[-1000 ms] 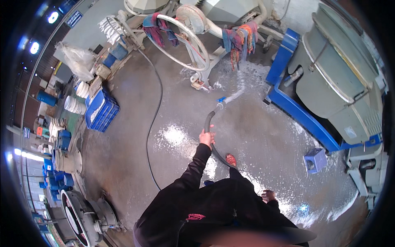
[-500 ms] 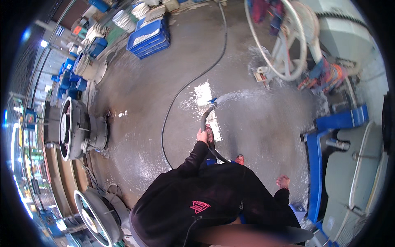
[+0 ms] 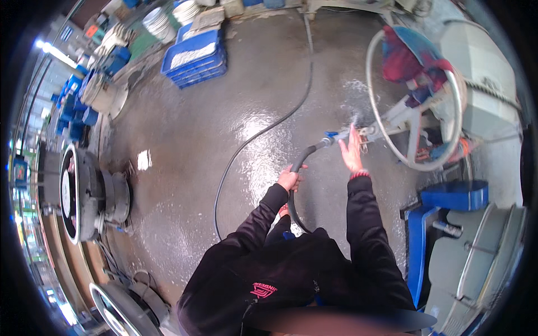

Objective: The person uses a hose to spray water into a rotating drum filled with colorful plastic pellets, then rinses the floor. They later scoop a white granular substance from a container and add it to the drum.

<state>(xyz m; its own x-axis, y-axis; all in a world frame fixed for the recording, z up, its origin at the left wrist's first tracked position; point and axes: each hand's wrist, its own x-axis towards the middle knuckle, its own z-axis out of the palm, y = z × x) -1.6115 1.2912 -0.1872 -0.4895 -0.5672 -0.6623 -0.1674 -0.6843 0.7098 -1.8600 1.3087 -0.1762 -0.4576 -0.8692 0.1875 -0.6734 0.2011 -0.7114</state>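
Note:
My left hand (image 3: 288, 178) is wrapped around a thick black hose (image 3: 306, 153), which curves up and to the right from my body. At its end sit a metal coupling (image 3: 323, 143) and a blue nozzle (image 3: 332, 134). My right hand (image 3: 351, 152) is raised just right of the nozzle, empty, with fingers stretched out and a red band at the wrist. Whether its fingertips meet the water cannot be made out. Beyond it, white spray (image 3: 358, 113) falls by the foot of a machine with a large pale handwheel (image 3: 372, 84).
A long thin hose (image 3: 253, 138) snakes across the wet grey floor. Stacked blue crates (image 3: 196, 71) with white contents stand at the far left. Round grey machines (image 3: 115, 196) line the left side. Cloths (image 3: 404, 56) drape the handwheel; a blue metal frame (image 3: 419, 246) stands on the right.
My right hand has risen from low at my right side to beside the nozzle. My left hand has carried the hose end rightward, towards the handwheel machine. The view has shifted slightly.

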